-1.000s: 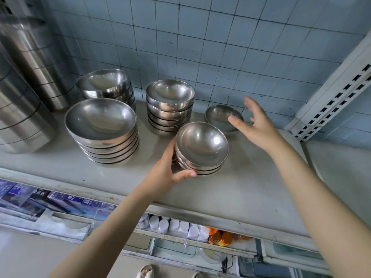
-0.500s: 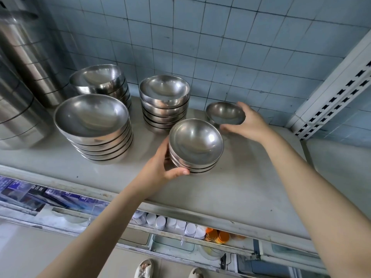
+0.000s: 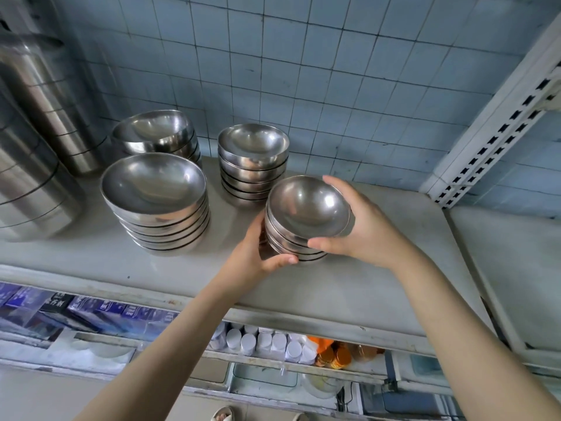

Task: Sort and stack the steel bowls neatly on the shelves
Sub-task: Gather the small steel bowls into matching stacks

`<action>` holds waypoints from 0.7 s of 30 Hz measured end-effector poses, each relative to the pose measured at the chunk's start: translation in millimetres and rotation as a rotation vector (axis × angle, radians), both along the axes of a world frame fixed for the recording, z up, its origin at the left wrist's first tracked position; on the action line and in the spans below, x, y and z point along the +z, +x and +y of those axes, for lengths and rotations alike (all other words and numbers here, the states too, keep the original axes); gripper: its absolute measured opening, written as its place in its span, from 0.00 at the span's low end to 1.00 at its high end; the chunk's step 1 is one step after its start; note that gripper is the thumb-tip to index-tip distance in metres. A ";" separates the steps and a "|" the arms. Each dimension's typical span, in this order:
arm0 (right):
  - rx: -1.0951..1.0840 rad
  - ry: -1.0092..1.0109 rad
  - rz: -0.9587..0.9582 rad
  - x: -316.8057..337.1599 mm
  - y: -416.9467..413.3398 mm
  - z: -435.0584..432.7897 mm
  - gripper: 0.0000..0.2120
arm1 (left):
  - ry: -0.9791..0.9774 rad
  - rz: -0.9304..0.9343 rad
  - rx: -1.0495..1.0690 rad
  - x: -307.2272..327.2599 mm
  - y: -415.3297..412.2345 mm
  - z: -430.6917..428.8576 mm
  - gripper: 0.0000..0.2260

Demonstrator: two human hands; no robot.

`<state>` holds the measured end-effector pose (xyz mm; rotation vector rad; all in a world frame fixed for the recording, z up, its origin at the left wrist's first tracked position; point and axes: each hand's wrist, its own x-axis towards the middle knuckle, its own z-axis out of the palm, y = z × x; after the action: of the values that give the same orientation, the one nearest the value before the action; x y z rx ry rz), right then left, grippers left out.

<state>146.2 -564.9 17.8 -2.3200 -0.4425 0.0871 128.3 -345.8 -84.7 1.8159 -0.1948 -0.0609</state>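
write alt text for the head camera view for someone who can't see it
A person's right hand holds a small steel bowl on top of a short stack of like bowls, which the left hand grips at its side, on a grey shelf. Three more bowl stacks stand behind and to the left, against a blue tiled wall.

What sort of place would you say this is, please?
Probably a restaurant or canteen kitchen store: stacked steel bowls on a shelf, a blue-tiled wall behind, and tall steel containers at left.
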 end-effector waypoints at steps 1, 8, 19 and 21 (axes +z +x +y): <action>-0.004 -0.007 0.017 0.0 0.3 0.5 0.55 | 0.000 -0.002 -0.005 0.1 -0.3 0.0 0.53; -0.033 0.138 0.184 -14.1 -14.3 -3.6 0.64 | 0.000 -0.037 -0.069 0.7 0.2 0.4 0.53; -0.199 0.266 0.100 -34.3 -26.0 4.7 0.62 | -0.016 -0.060 -0.094 2.9 1.6 1.1 0.50; -0.205 0.274 0.100 -35.8 -24.9 4.7 0.61 | -0.021 -0.059 -0.095 2.6 2.3 0.8 0.47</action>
<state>121.4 -560.2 -18.0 -2.0666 -0.1533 0.0391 130.7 -345.0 -82.1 1.7879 -0.3220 -0.0724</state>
